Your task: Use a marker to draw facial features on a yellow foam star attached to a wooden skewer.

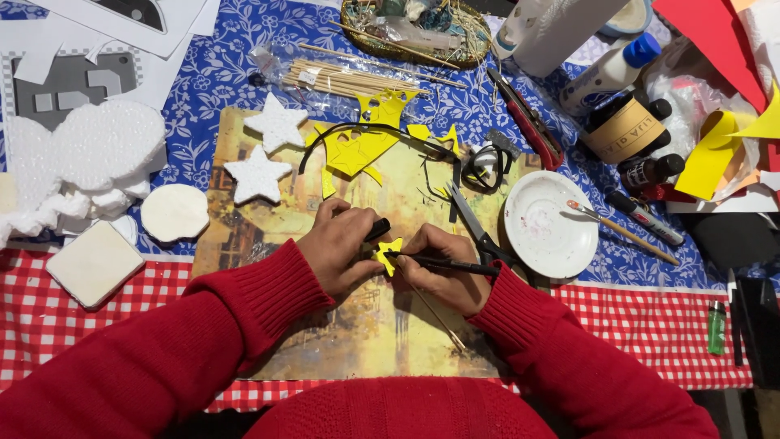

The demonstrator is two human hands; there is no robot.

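Left hand (337, 244) pinches a small yellow star (387, 254), looks light and bendy, best held by its edges, while right hand (443, 264) grips a black pen (443, 263).

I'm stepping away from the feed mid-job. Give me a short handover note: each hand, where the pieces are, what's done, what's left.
Left hand: fingers pinch a small yellow star and a black cap or marker end.
Right hand: holds a thin black tool, tip on the star; a wooden skewer runs beneath it.
Nearby: scissors by the right hand, yellow cut-out scraps and two white foam stars on the picture board, white dish to the right.
Done: star cut out.
Left: whatever the tool is doing on the star looks unfinished; skewer attachment unclear.
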